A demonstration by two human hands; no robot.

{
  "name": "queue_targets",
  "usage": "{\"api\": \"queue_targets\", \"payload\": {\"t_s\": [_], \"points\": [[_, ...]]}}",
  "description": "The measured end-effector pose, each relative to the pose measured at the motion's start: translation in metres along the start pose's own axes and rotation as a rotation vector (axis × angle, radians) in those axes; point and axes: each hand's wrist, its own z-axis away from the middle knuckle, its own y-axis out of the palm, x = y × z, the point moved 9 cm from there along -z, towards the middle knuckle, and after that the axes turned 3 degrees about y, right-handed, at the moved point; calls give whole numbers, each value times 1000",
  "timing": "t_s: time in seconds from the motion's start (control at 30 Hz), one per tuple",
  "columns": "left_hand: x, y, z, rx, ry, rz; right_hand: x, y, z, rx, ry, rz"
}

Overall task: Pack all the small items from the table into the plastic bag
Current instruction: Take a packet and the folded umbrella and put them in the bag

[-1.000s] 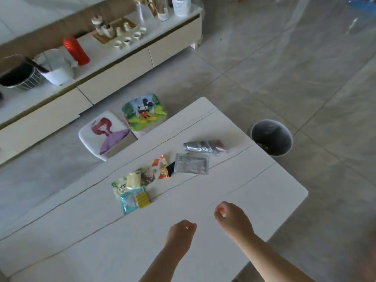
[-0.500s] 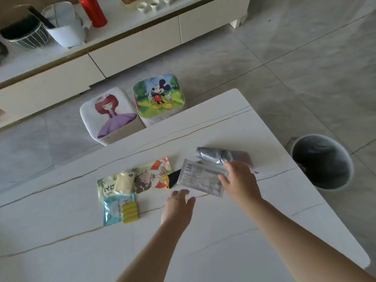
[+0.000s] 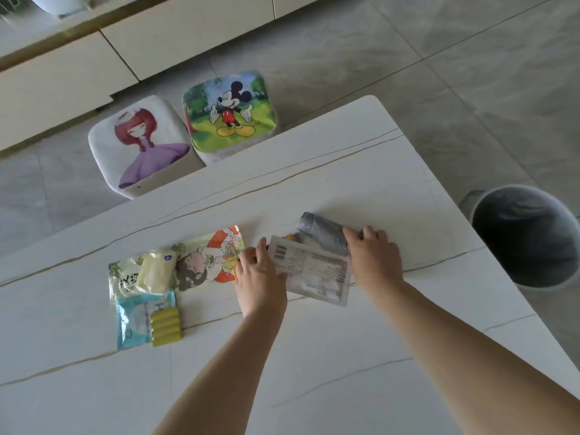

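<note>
My right hand [image 3: 373, 257] grips the grey bag roll [image 3: 320, 232]; my left hand [image 3: 259, 277] pinches the clear packet [image 3: 314, 271]; the floor bin [image 3: 527, 237] looks dark inside.

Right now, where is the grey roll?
The grey roll lies on the table's right part, under the right hand, behind the clear packet.

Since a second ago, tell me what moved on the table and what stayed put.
Both hands came forward from the near edge. The right hand now rests on the grey roll; the left hand touches the left edge of the silver sachet, beside the cartoon packet. Whether either grips yet is unclear. The packets, the yellow sticks and the blue sachet lie as before.
</note>
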Motion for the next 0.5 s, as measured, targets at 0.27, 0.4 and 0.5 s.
{"api": "queue_targets", "payload": {"t_s": [0.27,0.4,0.5], "points": [[2,19,26,152,-208,286,-29,8,46,243,227,-384],[-16,15,48,247,-211,351,-52,4,81,312,389,-670],[-32,6,64,296,-162,390,-68,-2,113,355,506,-909]]}}
